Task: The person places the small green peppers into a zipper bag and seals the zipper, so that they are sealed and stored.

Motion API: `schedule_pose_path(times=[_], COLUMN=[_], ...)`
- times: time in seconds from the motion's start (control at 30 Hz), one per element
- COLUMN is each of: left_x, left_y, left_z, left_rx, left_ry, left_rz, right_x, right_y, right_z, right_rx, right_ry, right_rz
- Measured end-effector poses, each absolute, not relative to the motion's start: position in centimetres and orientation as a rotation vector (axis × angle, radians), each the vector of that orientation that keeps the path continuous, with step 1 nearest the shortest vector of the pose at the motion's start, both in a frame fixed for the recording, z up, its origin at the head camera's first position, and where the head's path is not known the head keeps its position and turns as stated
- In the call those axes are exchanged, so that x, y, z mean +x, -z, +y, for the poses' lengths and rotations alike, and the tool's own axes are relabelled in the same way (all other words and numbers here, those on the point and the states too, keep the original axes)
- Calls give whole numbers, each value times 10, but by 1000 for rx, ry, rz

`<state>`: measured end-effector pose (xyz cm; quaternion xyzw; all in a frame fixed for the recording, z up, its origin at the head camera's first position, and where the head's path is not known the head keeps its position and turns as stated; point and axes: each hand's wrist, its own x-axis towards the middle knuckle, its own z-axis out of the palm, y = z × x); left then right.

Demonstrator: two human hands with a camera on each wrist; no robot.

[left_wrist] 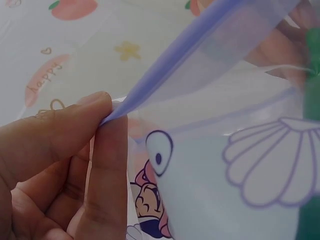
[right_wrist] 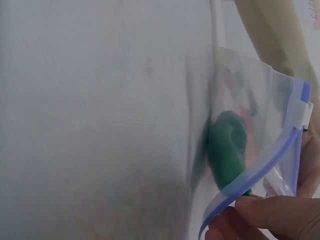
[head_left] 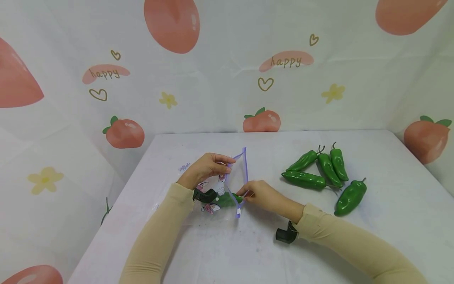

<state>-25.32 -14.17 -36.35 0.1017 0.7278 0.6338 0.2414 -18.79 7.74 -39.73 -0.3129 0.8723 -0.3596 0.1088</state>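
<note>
My left hand (head_left: 206,170) pinches the purple zip edge of a clear slider bag (head_left: 227,182) between thumb and fingertips, and the bag's mouth stands apart. A cartoon print and a shell (left_wrist: 272,160) decorate its plastic. Inside lies a green pepper (right_wrist: 227,147), seen through the film, its end towards the mouth. My right hand (head_left: 264,197) is at the lower part of that mouth, thumb and fingers pinching the pepper's near end beside the purple strip (right_wrist: 260,172). A white slider (right_wrist: 301,114) sits at the strip's end.
Several green peppers (head_left: 304,179) lie grouped on the white table (head_left: 227,252) to the right, one fat pepper (head_left: 350,198) nearest. Part of a green stem (head_left: 106,211) shows at the table's left edge. A printed cloth (head_left: 220,79) hangs behind.
</note>
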Motion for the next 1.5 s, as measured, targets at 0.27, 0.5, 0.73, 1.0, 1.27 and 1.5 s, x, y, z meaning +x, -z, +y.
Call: schedule_pose_path(times=[0.27,0.5,0.73,1.0,1.27,1.5], left_x=[-253,-253,-253,-256,-257,-256], left_y=[364,364,365,366,366,366], left_z=[-141,-142,-143,-146,-146,-144], left_rx=[259,238,247,282,270,211], left_ry=[-1739,-1741,-1746,-1726,-1733,-1755], left_rz=[1989,1991,1981,1985,1981,1983], right_x=[-190,-190,-192,-185,-169,-159], right_y=[381,360,345,328,322,329], right_z=[87,105,129,155,185,214], right_rx=[-850,-864,-923,-931,-916,-707], right_ry=[1087,1179,1291,1438,1576,1458], right_rz=[2588,2622,2643,2665,2772,2949])
